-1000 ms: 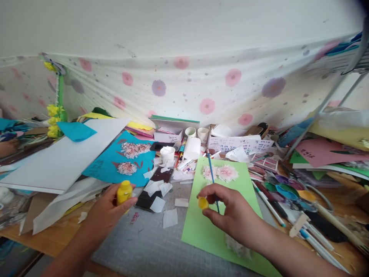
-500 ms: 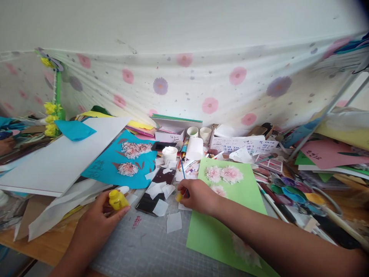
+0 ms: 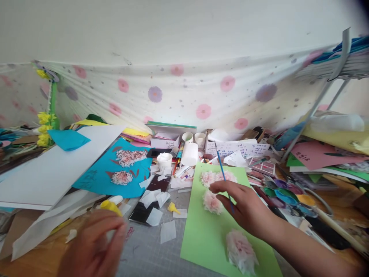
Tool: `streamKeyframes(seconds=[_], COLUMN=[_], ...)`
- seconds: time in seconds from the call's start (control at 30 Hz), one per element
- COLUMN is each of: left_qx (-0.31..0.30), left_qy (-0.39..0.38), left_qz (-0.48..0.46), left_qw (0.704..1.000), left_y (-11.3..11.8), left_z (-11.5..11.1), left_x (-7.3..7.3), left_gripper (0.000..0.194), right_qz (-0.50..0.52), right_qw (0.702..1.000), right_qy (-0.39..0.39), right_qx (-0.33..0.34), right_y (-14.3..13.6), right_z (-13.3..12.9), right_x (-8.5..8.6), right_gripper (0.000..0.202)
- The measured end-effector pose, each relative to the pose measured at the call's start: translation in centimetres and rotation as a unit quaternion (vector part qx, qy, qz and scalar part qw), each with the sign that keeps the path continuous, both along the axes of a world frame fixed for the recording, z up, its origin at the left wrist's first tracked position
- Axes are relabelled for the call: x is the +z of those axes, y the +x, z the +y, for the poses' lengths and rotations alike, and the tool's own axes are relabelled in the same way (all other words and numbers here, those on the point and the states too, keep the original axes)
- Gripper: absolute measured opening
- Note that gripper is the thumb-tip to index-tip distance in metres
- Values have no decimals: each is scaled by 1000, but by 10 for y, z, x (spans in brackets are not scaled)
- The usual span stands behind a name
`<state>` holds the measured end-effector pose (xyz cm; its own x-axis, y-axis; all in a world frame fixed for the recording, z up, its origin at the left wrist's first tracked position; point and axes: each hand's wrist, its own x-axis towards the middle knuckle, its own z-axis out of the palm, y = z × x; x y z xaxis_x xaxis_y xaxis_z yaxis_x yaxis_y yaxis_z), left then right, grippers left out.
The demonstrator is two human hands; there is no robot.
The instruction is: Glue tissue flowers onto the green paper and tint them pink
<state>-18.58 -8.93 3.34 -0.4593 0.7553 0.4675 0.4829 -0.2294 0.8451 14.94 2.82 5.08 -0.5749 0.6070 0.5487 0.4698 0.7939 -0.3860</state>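
Note:
My right hand (image 3: pixel 240 202) is over the green sheet (image 3: pixel 198 236), with a thin blue brush (image 3: pixel 221 165) slanting up from between thumb and fingers. Pink and white tissue flowers (image 3: pixel 212 201) lie on that sheet around it. At the lower left my left hand (image 3: pixel 96 240) is blurred, its fingers curled in; whether it holds anything is unclear. The yellow bottle (image 3: pixel 111 207) shows just behind its knuckles. A small yellow nozzle cap (image 3: pixel 173 208) rests near white paper squares (image 3: pixel 168 232) between the hands.
A blue sheet (image 3: pixel 100 173) with speckled flowers lies left of a dark phone (image 3: pixel 141 211) partly covered by paper scraps. Behind are a white cup (image 3: pixel 164 161) and paper cups (image 3: pixel 200 141). Pens and paint palettes (image 3: pixel 284 192) crowd the right.
My right hand has moved right with the brush, and the yellow cap it held now lies on the table. My left hand has come lower and nearer, its fingers no longer visibly around the yellow bottle.

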Motion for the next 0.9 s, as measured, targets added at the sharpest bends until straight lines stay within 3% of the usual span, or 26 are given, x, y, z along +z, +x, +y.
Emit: streamKeyframes(seconds=[0.07,0.2,0.33,0.43,0.57,0.7,0.8,0.9], left_qx=[-89,-248,-339,-399,-395,-357,-315,-312], left_qy=[55,-37,-124,-141,-153,-193,-183,-179], left_qz=[98,154,51,-56,-179,-317,-410,-427], left_qw=[990,956,931,904,888,857,836,830], left_y=[49,111,144,167,184,182,178,179], left_z=[13,43,67,74,72,70,73,75], left_x=[11,29,36,28,12,10,11,10], left_gripper=[15,11,16,21,18,21,27,27], right_qz=[14,10,39,15,-2,-40,-15,30], right_qw=[999,998,996,994,989,981,977,979], right_qy=[28,40,63,98,147,185,212,186], right_qx=[13,57,51,42,23,45,30,-80], right_y=[15,27,20,10,-4,-5,14,44], right_z=[-11,-33,-42,-41,-38,-39,-33,-3], right_x=[1,2,-3,-11,-22,-23,-12,9], right_gripper=[24,37,36,23,17,22,32,27])
